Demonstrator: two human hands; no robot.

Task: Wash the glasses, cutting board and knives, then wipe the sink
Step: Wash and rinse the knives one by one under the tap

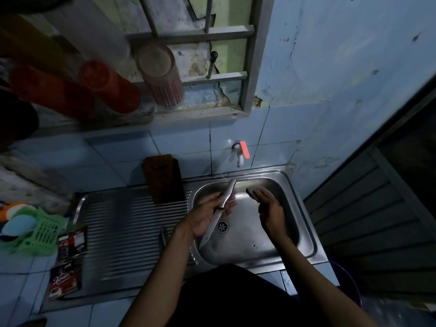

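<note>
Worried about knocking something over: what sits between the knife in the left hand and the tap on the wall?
Nothing stands there. In the head view, only the bare sink rim and blue wall tile separate the knife from the tap.

Home kitchen, steel sink (304, 223), tiled wall (179, 145), tap (240, 153)

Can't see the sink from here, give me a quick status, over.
Left hand holds knife over the sink. Right hand open, holding nothing. Tap shows no water. Cutting board upright on drainboard, clear of hands.
</note>
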